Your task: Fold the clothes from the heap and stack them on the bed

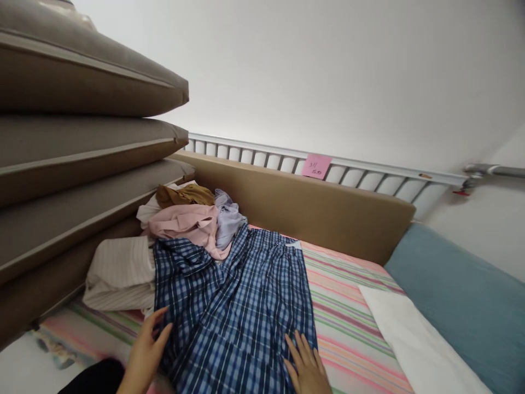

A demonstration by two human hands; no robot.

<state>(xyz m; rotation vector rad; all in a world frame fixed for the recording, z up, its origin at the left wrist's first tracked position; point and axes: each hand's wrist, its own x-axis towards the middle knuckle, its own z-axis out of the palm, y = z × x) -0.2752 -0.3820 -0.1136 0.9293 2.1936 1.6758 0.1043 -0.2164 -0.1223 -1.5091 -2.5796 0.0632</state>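
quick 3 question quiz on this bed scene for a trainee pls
1. True or false: the right hand lies flat on the blue plaid garment.
2. What lies just behind the garment, toward the headboard? A) a pile of crumpled clothes B) a laptop C) a pair of shoes
3. What colour is the sticky note on the white slatted rail?

Key: 1 true; 2 A; 3 pink.
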